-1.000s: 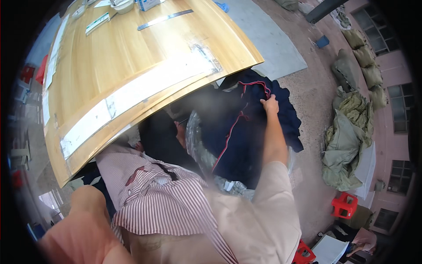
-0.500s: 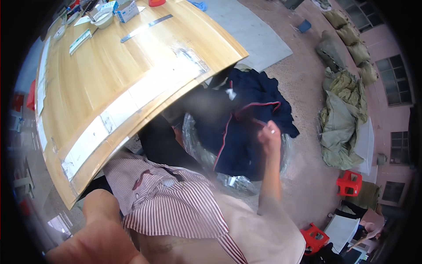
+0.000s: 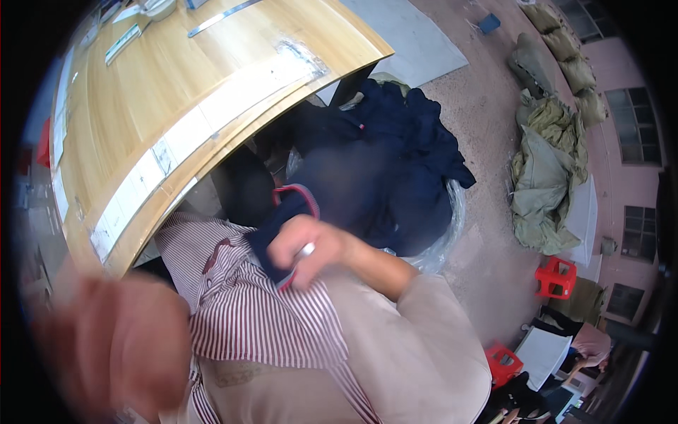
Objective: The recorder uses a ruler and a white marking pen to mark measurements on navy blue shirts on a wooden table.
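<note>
My right hand (image 3: 311,251) is closed on a navy garment (image 3: 263,244) with red-and-white edging, held in front of my striped apron (image 3: 247,321). A small whitish or silvery spot shows at its fingers; whether it is a ring or something held, I cannot tell. Beyond the hand, a heap of navy clothing (image 3: 385,155) lies in a clear plastic bag (image 3: 455,205) beside the table. My left hand (image 3: 120,346) is close up at lower left, near the table's corner, too smeared by motion to show its fingers.
A wooden table (image 3: 198,78) with white strips along its edge fills the upper left, bearing a metal ruler (image 3: 224,18). To the right lie green sacks and cloth (image 3: 547,177). Red stools (image 3: 556,278) stand at lower right, where another person (image 3: 592,346) is bent over.
My right hand has come from over the heap toward my apron, bringing an edged part of navy cloth with it. My left hand has risen and blurred. The view has shifted slightly.
</note>
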